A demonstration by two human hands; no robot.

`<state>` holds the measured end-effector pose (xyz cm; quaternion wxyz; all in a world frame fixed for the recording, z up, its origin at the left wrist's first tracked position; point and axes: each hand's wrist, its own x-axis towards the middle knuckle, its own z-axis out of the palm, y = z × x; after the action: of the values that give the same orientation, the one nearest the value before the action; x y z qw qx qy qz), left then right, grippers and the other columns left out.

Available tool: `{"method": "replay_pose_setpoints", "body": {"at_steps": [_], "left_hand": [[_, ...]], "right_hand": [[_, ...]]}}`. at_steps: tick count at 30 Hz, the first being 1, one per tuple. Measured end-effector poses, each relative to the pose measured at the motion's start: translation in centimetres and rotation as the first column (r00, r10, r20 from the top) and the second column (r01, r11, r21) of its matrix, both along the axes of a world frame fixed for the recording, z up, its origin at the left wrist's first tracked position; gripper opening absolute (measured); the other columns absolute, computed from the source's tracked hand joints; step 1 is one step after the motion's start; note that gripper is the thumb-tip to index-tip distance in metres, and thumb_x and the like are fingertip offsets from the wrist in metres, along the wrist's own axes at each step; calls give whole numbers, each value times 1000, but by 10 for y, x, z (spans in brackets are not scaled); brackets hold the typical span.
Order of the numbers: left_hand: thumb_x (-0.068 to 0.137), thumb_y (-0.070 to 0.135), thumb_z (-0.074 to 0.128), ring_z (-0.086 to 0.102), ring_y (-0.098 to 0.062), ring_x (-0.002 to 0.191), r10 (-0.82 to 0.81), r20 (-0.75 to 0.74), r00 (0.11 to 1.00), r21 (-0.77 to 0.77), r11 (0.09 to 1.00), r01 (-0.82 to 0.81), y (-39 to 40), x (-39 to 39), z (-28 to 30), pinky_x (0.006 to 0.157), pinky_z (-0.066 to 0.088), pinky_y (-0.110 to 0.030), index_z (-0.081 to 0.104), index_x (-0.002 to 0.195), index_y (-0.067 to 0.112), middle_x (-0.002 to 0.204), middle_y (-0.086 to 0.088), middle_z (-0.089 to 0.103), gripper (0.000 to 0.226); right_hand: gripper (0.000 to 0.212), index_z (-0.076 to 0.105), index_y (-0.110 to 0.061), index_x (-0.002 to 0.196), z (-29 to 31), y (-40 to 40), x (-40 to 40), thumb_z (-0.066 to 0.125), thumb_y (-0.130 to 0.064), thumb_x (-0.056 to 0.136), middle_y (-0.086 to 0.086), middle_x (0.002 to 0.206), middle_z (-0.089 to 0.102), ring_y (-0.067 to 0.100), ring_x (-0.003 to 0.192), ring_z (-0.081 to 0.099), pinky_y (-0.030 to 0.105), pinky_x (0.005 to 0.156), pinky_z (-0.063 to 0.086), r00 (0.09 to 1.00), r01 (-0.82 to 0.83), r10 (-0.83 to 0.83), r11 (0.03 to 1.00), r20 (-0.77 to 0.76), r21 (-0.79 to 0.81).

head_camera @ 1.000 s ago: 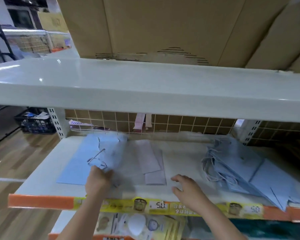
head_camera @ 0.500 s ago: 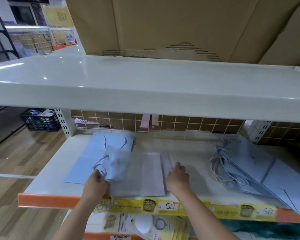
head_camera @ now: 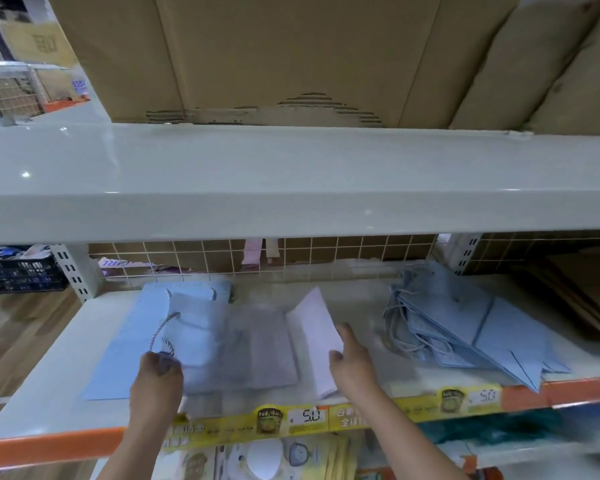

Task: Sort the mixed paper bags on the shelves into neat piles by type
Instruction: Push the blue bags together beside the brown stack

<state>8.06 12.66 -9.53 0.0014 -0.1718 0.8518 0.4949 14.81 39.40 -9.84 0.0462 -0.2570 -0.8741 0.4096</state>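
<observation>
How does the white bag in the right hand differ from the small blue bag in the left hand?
The white bag is pale white with no handle visible; the small blue bag is light blue with a twisted cord handle. The white bag is tilted up on one edge; the blue one lies flat. Both are flat paper bags on the same shelf.

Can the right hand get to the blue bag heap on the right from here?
Probably yes: the right hand is lifting a white bag, but bare shelf lies between it and the blue bag heap.
</observation>
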Motion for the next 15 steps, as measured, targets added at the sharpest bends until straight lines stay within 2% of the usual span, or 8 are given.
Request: {"method": "replay_pose_setpoints", "body": {"at_steps": [2, 3, 6, 7, 11, 13, 15], "left_hand": [[89, 0, 46, 69, -34, 67, 17, -41, 999, 228, 974, -7, 11, 10, 13, 69, 52, -36, 49, 106, 13, 92, -13, 67, 22], [88, -3, 44, 69, -34, 61, 25, -67, 997, 333, 943, -2, 16, 14, 18, 67, 53, -36, 49, 110, 14, 89, -13, 68, 28], [83, -5, 41, 68, -31, 50, 87, -117, 989, 459, 888, -24, 30, 25, 31, 72, 56, -42, 50, 112, 14, 83, -17, 69, 36], [82, -5, 41, 67, -30, 48, 107, -133, 985, 492, 870, -28, 36, 28, 36, 71, 56, -42, 50, 111, 14, 83, -18, 69, 37], [85, -8, 42, 63, -21, 38, 128, -204, 971, 629, 777, 30, 62, 46, 49, 45, 53, -21, 52, 100, 17, 64, -11, 67, 31], [86, -5, 43, 63, -20, 38, 116, -228, 967, 669, 740, 69, 79, 55, 54, 42, 51, -18, 52, 89, 24, 56, -6, 67, 31], [87, -5, 42, 63, -18, 39, 103, -245, 964, 691, 716, 99, 98, 66, 58, 42, 51, -18, 52, 85, 26, 53, 0, 67, 32]], "right_hand": [[44, 38, -25, 135, 4, 14, 14, 41, -8, 94, 5, 88, 56, 14, 59, 50, 23, 51, 37, 998, 5, -5, 1000, -66, 8], [44, 40, -24, 135, 8, 21, 20, 42, -6, 94, 3, 91, 55, 15, 66, 51, 25, 55, 39, 994, 17, -20, 999, -108, -27], [44, 44, -18, 136, 18, 41, 36, 47, -3, 94, 0, 115, 55, 14, 98, 51, 23, 82, 40, 967, 101, -147, 971, -208, -217], [45, 45, -18, 136, 20, 48, 41, 48, -2, 94, 0, 120, 55, 15, 104, 53, 25, 86, 41, 952, 132, -196, 956, -234, -261], [40, 48, -26, 125, 27, 77, 67, 48, -1, 94, -3, 119, 59, 17, 107, 58, 27, 89, 46, 885, 186, -314, 915, -343, -359], [35, 46, -28, 120, 33, 95, 85, 47, -3, 95, -7, 112, 59, 14, 103, 59, 27, 88, 47, 857, 197, -351, 900, -377, -389], [31, 47, -26, 115, 37, 114, 103, 46, -2, 95, -9, 105, 60, 11, 95, 61, 19, 75, 49, 824, 213, -396, 879, -405, -427]]}}
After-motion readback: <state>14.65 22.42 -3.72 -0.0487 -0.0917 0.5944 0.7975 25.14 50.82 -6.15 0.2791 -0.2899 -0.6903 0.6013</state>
